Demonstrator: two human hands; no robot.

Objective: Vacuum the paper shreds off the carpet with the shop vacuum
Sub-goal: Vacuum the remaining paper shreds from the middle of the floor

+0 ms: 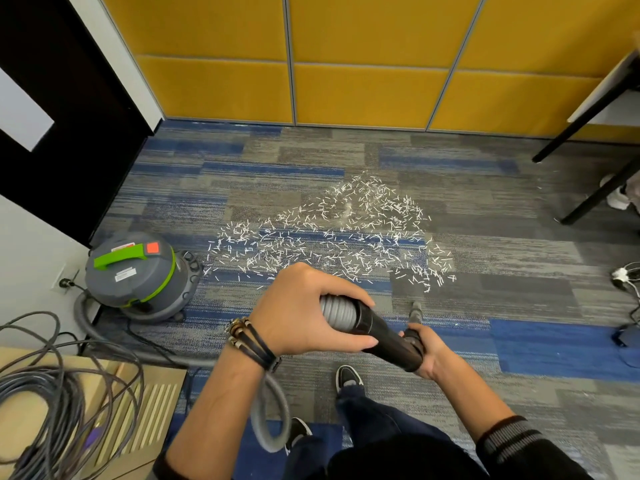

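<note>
Person stood on the blue-grey carpet (519,296), both hands on the vac hose. Left hand (301,310) was wrapped tight round the grey ribbed hose (337,311) right where it met the black cuff (381,332). Right hand (427,356) gripped the cuff's lower end, w/ the wand (415,311) running down from there to the floor. Wand tip sat just short of the paper shreds (332,237), which lay spread in a wide patch at 12 o'clock from the hands, all on the carpet. Shop vacuum (138,275), grey w/ green handle, stood at 9 o'clock by the wall, near the patch's left edge. Hose ran from its base along the floor, under the left arm & up to the hands. Coil of grey cables (52,393) lay at 8 o'clock. Yellow wall panels (367,64) were at 12, black counter legs (588,200) at 3. Bracelets (249,341) sat on the left wrist.
</note>
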